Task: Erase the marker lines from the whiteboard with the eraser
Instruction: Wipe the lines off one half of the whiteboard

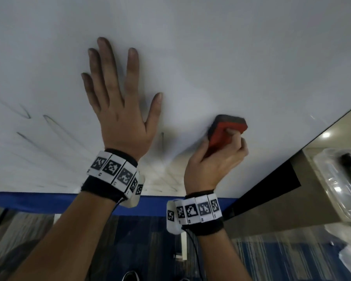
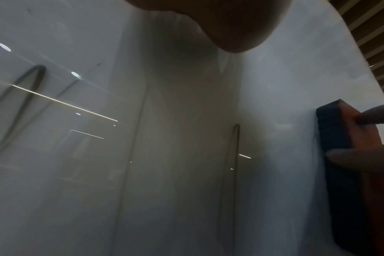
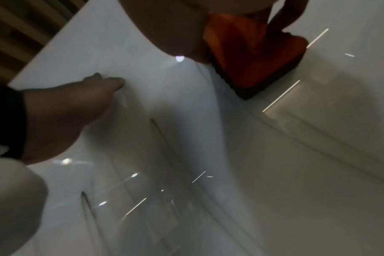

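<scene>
A white whiteboard [image 1: 211, 47] fills the upper head view. My right hand [image 1: 217, 159] grips a red eraser [image 1: 221, 134] with a dark felt face, pressed against the board at centre right. The same eraser [image 2: 340, 131] shows at the right of the left wrist view and the eraser [image 3: 252, 57] at the top of the right wrist view. My left hand [image 1: 118, 102] lies flat on the board, fingers spread and straight. Faint grey marker lines [image 1: 26, 114] remain at the board's left; a short marker stroke [image 1: 162, 138] sits between my hands.
A blue strip [image 1: 39, 199] runs along the board's lower edge. To the right stands a beige counter [image 1: 292, 209] with a clear plastic container [image 1: 340, 179] on it. Striped blue carpet [image 1: 272, 260] lies below. A slatted ceiling [image 2: 375, 43] shows past the board's edge.
</scene>
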The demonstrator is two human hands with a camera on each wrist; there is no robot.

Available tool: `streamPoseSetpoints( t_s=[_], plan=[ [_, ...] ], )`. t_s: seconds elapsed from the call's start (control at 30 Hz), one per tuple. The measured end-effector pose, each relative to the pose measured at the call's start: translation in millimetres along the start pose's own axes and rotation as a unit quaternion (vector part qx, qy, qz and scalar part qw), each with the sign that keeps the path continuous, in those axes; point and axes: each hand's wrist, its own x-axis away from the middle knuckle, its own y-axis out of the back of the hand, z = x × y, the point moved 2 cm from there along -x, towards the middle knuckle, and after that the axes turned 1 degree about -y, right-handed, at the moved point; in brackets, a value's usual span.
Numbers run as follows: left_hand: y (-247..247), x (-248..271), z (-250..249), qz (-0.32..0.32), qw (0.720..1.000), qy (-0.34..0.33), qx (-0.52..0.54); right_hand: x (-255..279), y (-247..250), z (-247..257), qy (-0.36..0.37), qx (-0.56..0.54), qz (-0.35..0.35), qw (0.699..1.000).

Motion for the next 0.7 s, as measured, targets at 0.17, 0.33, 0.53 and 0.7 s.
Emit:
streamPoseSetpoints(
  t_s=[0.17, 0.33, 0.53, 0.7],
  plan=[
    [-2.4, 3.2, 4.3, 0.007, 1.000, -0.011, 0.006, 17.3, 7.1, -57.9, -0.069, -0.001, -0.030, 0.997],
    [-2.8, 11.7, 13.4, 0.011, 0.999, -0.036, 0.003, 21.3, 3.3, -42.8, -0.119, -0.060, -0.014, 0.991],
    [-2.3, 18.7, 22.9, 0.020, 0.998, -0.065, 0.001, 24.4, -11.7, -11.2, 0.079, -0.019, 0.107, 0.991],
    [-1.5, 20.9, 29.6, 0.026, 0.996, -0.083, -0.005, 64.3, 6.9, -111.2, -0.258, -0.081, 0.006, 0.963]
  ],
)
